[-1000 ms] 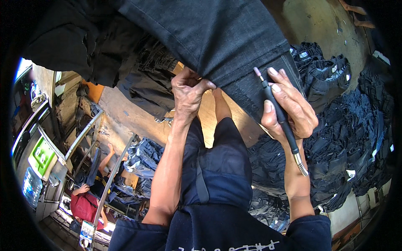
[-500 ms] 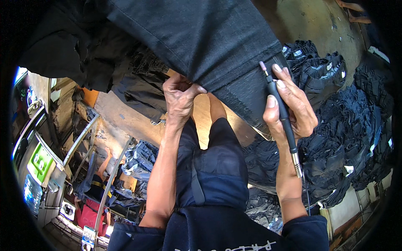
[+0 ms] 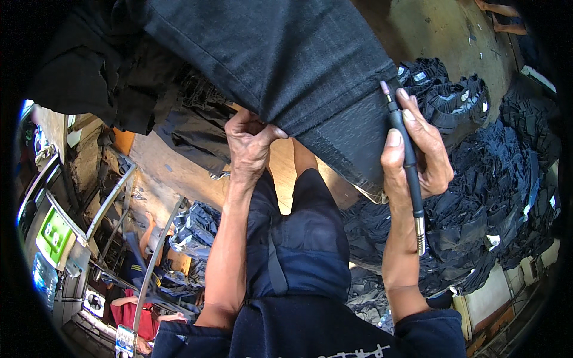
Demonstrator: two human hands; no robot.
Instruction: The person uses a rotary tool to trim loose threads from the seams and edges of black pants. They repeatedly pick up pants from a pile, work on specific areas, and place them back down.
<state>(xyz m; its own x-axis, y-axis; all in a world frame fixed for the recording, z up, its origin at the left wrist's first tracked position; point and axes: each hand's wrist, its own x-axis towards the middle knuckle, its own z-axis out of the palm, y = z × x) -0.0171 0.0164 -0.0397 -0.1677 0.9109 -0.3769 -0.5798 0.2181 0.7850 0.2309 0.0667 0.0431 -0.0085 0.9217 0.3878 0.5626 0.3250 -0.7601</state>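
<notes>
A dark denim trouser leg [image 3: 280, 59] stretches across the upper middle, with a stitched band near its hem and worn, lighter streaks beside it. My left hand [image 3: 246, 143] pinches the near edge of this leg between thumb and fingers. In my right hand [image 3: 431, 152] is a slim black rotary grinding pen [image 3: 410, 158] with a pinkish abrasive tip [image 3: 384, 88]. That tip is over the cloth's right edge; whether it touches is unclear. A metal ferrule forms the pen's lower end.
Dark garments are heaped at right [image 3: 477, 191], and a folded bundle [image 3: 450, 98] lies beyond the pen. More dark cloth [image 3: 113, 77] hangs at upper left. Metal rails [image 3: 158, 256], a green tray [image 3: 55, 237] and a person in red [image 3: 123, 307] are at lower left. Another person's legs [image 3: 507, 18] show at top right.
The pen's tip has shifted right, closer to the cloth's edge, and the pen stands more upright. My left hand keeps its pinch. The whole view has shifted slightly.
</notes>
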